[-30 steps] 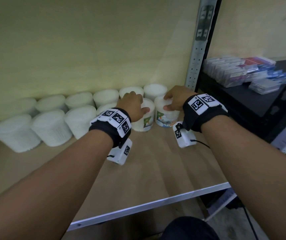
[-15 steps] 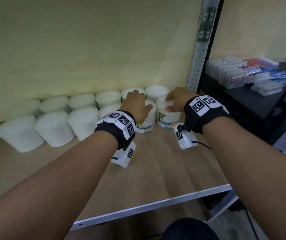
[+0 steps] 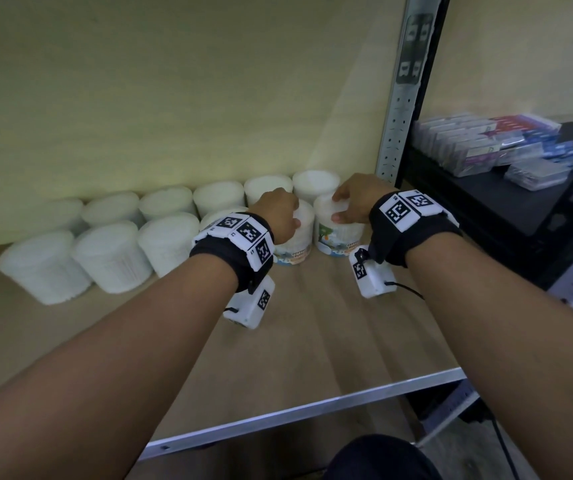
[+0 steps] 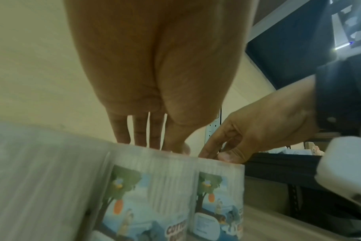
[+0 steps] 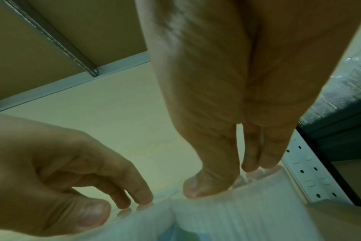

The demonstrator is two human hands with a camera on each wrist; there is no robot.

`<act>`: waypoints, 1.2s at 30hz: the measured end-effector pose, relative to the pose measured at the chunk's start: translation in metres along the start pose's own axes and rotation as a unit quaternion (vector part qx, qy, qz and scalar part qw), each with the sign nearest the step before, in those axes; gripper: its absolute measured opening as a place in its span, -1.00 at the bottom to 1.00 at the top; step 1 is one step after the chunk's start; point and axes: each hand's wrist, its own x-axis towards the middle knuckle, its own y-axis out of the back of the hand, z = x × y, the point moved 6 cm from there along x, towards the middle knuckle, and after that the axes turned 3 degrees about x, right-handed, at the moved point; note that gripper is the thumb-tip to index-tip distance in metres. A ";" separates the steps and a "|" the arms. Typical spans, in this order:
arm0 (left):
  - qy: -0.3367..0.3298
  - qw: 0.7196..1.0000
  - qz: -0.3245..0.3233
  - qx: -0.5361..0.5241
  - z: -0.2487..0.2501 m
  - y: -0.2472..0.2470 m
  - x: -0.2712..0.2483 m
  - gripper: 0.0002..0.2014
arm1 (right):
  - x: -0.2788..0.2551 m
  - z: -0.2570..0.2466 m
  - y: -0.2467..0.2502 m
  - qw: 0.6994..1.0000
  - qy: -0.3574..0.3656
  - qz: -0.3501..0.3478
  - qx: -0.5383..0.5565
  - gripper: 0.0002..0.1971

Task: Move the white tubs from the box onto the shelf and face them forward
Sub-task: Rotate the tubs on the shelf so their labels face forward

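Observation:
Two white tubs with picture labels stand side by side on the wooden shelf (image 3: pixel 313 341), labels toward me. My left hand (image 3: pixel 280 216) grips the top of the left tub (image 3: pixel 295 245). My right hand (image 3: pixel 354 200) grips the top of the right tub (image 3: pixel 338 237). In the left wrist view my left hand's fingertips (image 4: pixel 155 145) rest on the lid rim of the left tub (image 4: pixel 150 187), beside the right tub (image 4: pixel 218 187). The right wrist view shows thumb and fingers of my right hand (image 5: pixel 227 179) over the right tub's (image 5: pixel 247 208) lid. The box is out of view.
Two rows of plain white tubs (image 3: pixel 112 258) fill the shelf's back left, and one (image 3: pixel 314 183) stands just behind the held pair. A perforated metal post (image 3: pixel 396 133) rises at the right. Beyond it a black shelf (image 3: pixel 507 216) holds wrapped packs (image 3: pixel 486 143).
Both hands have stayed on their tubs. The two tubs have slid a little toward the back row, and their labels have turned more toward the front.

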 end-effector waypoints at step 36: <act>-0.038 0.996 -0.035 -0.079 0.009 0.004 -0.055 -0.55 | -0.058 0.003 -0.007 0.999 -0.008 -0.026 -0.023 -0.40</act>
